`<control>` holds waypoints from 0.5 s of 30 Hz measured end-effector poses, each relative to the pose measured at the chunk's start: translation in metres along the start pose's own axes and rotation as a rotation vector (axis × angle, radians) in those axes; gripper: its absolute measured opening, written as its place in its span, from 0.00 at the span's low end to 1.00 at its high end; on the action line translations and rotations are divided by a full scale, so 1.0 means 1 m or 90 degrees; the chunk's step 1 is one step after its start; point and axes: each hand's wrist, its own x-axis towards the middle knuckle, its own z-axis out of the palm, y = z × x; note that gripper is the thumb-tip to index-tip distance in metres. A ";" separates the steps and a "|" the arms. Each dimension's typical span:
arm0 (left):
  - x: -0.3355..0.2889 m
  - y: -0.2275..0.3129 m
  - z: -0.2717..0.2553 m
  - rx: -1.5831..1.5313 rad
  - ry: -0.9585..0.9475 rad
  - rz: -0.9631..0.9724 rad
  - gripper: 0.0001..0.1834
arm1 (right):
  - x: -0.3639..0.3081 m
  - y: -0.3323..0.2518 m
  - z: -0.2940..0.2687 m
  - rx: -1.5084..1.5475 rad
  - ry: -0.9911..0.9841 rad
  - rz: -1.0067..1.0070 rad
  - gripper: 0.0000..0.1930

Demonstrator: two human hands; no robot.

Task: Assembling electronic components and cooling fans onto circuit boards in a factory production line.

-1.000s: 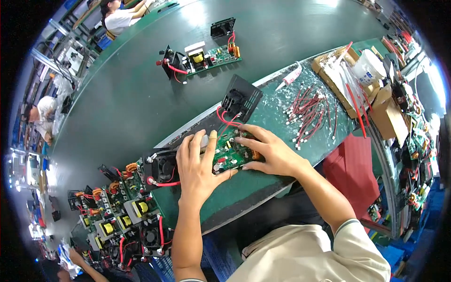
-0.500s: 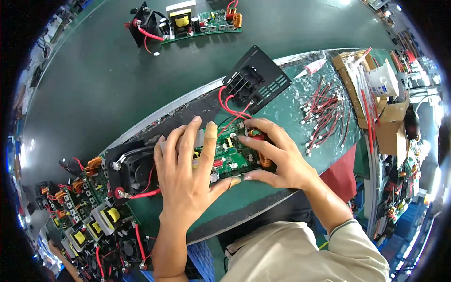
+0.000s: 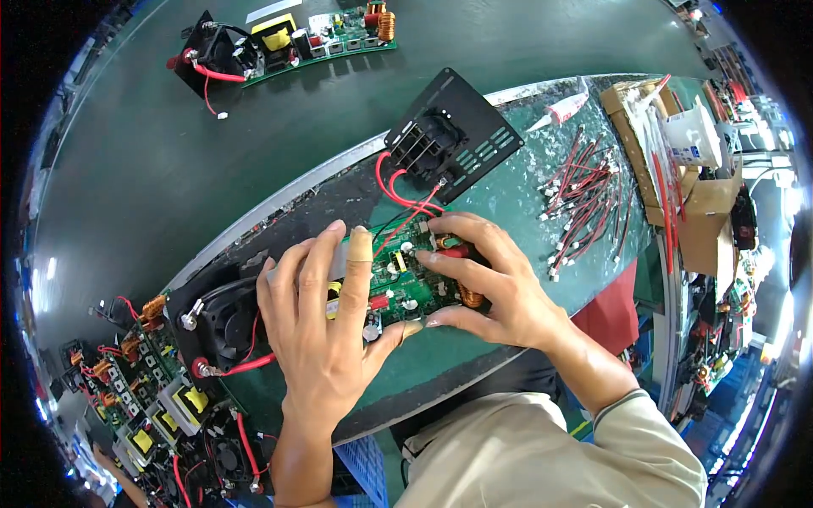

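the far board (image 3: 301, 41) has slid left along the grey surface (image 3: 212, 186), while both hands have barely shifted on their own board (image 3: 398, 279), so the work there looks unchanged. the left hand (image 3: 326, 330) grasps the board's left part, fingers spread over it, thumb at the near edge; the right hand (image 3: 500, 288) grasps the right end, around the coil (image 3: 471, 295). the board is on the bench (image 3: 398, 356). a fan (image 3: 220, 326) sits left of it; red leads (image 3: 389, 182) run to the black panel (image 3: 453, 131) beyond. loose wires (image 3: 593, 203) lie to the right.
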 end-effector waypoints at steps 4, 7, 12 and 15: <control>-0.001 0.000 -0.001 -0.008 0.004 -0.007 0.49 | 0.001 -0.001 0.003 0.016 0.011 0.003 0.31; 0.000 0.000 0.001 -0.016 0.009 -0.004 0.49 | 0.000 0.000 0.003 0.009 0.020 0.008 0.31; 0.002 0.005 -0.002 -0.022 0.018 0.000 0.50 | -0.001 -0.001 -0.001 -0.002 0.003 0.008 0.34; 0.000 0.004 -0.002 -0.015 0.025 -0.010 0.56 | -0.004 0.004 -0.015 0.073 -0.041 0.006 0.40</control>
